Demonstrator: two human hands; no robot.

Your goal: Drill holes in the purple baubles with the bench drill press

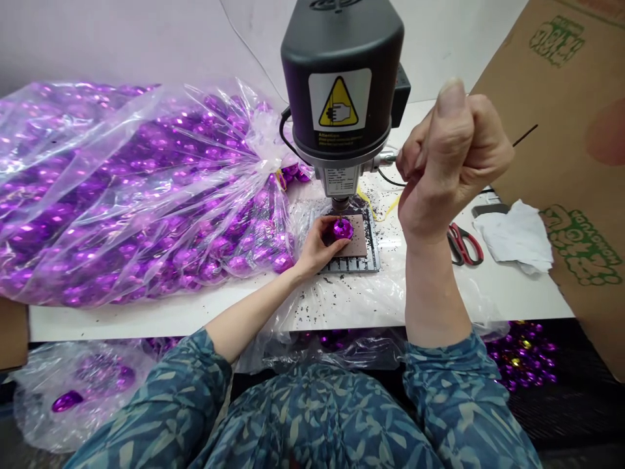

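Purple faceted bead [342, 228] pinched in left hand [315, 251] on small drill press [342, 98] plate, directly beneath bit. Right hand [446, 159] fisted around feed lever. Black shavings on table [146, 319]; full bag of beads [127, 189] seemingly undrilled, so much left.

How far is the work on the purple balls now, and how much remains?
Done: dark shavings scattered around the drill press suggest earlier drilling. In hand: the left hand holds one purple ball on the pad under the spindle, while the right hand grips the lever. Left: the clear bag beside it looks full of purple balls; whether those are drilled cannot be told.
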